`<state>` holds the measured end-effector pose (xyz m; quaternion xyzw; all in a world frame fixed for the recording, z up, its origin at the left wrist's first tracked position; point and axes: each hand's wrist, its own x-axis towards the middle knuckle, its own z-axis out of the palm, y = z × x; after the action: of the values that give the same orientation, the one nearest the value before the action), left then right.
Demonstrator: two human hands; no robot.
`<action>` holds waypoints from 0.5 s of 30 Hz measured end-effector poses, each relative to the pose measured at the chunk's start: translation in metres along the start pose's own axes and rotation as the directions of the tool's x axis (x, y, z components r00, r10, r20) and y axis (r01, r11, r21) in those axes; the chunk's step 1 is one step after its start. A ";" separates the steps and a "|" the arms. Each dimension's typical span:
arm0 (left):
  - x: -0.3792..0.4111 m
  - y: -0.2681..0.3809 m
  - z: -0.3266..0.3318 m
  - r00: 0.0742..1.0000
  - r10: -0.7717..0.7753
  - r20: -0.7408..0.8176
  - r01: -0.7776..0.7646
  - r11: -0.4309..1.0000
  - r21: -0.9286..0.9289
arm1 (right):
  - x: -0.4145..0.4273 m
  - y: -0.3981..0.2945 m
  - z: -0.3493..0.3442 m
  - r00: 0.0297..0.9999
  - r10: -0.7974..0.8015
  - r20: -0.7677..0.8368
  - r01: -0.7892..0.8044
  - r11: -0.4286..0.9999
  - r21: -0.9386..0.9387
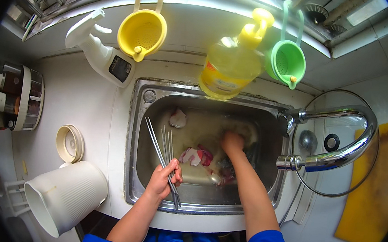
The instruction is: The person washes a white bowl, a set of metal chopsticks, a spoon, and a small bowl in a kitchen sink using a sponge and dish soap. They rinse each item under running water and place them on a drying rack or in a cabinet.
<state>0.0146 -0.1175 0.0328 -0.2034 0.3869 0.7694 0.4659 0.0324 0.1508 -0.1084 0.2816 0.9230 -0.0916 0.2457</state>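
My left hand [163, 178] grips a bundle of several slim metal chopsticks [157, 145] over the front left of a stainless steel sink [185, 200]. Their far ends fan out to the upper left. My right hand [233, 142] dips into the cloudy water [197, 121] in the sink's right half; its fingers are blurred and hidden under the surface. Left of that hand lie red-and-white pieces [193, 156], too unclear to name. A shiny rounded thing, perhaps a spoon [214, 178], lies below them. Near the back left is a whitish piece [178, 118] with a dark red edge.
A chrome faucet [338, 164] curves at the right, by a glass lid [377, 147] and a yellow board [365, 210]. Behind stand a soap pump bottle [231, 68] and a spray bottle [98, 54]; yellow [143, 30] and green strainers [287, 61] hang. A white pitcher [69, 193] lies left.
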 end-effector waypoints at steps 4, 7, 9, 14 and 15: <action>-0.005 0.008 -0.004 0.998 0.061 0.015 -0.062 0.992 0.111 | -0.060 0.002 -0.070 0.921 -0.243 -0.305 0.323 0.914 0.247; -0.005 0.014 -0.002 0.997 0.074 0.026 -0.077 0.977 0.199 | -0.115 -0.009 -0.138 0.837 -0.169 -0.520 0.497 0.633 0.594; -0.004 0.018 0.005 0.997 0.065 0.040 -0.074 0.960 0.270 | -0.135 -0.008 -0.153 0.885 -0.093 -0.456 0.448 0.435 0.781; 0.000 0.033 0.022 0.994 0.065 0.091 -0.096 0.912 0.400 | -0.144 -0.004 -0.146 0.959 -0.088 -0.270 0.278 0.100 0.955; 0.001 0.034 0.024 0.994 0.060 0.090 -0.092 0.903 0.419 | -0.144 -0.006 -0.140 0.968 -0.089 -0.234 0.240 0.062 0.969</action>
<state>-0.0146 -0.1078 0.0610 -0.0537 0.5341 0.6920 0.4827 0.0765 0.1206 0.0857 0.2711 0.6544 -0.7021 -0.0738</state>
